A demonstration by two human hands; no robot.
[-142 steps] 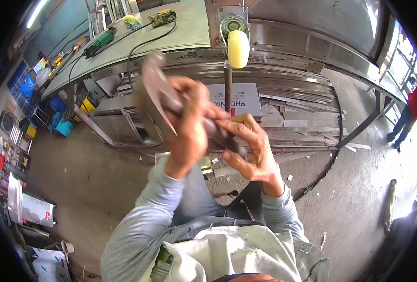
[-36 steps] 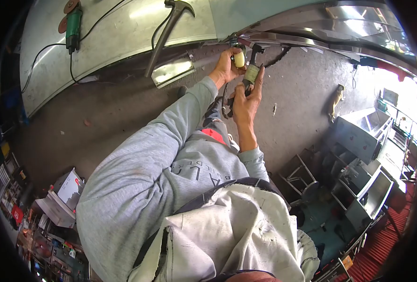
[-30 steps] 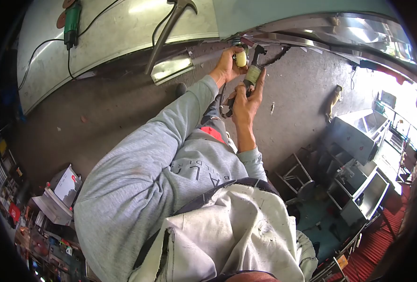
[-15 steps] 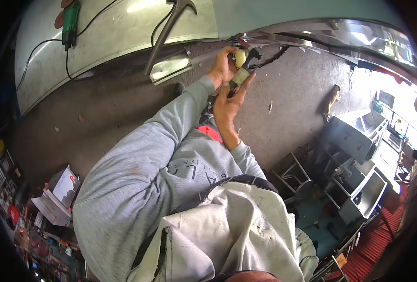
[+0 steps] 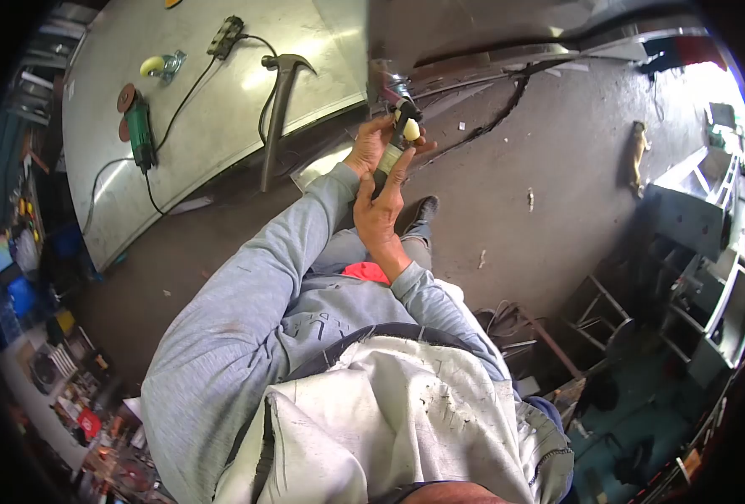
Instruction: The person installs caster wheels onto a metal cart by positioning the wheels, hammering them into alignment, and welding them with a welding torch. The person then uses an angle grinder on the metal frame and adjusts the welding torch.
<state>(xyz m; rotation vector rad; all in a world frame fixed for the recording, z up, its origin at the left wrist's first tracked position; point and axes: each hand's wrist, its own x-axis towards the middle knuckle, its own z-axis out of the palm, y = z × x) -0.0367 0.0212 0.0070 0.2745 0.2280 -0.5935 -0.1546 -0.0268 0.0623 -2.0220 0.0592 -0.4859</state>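
Note:
My left hand (image 5: 370,146) is wrapped round the upper part of a dark tool with a tan-wrapped handle (image 5: 388,159); its kind I cannot make out. Lower down, my right hand (image 5: 378,214) grips the same handle, thumb and fingers along it. At the tool's dark head sits a cream-coloured wheel (image 5: 411,130), and just beyond is a shiny metal fitting (image 5: 398,85) under the steel structure. Whether the tool touches that fitting is not visible. Fingers partly hide the handle.
On the metal-topped table (image 5: 322,50) to the left lie a claw hammer (image 5: 280,105), a green angle grinder (image 5: 139,130), a caster (image 5: 162,65) and a power strip (image 5: 225,38). A dark cable (image 5: 481,133) runs along the floor. Metal frames (image 5: 599,315) stand at right.
The view has swung left and shows more of the table, including the caster and power strip. Both hands still hold the tool, whose head appears turned differently beside the cream wheel.

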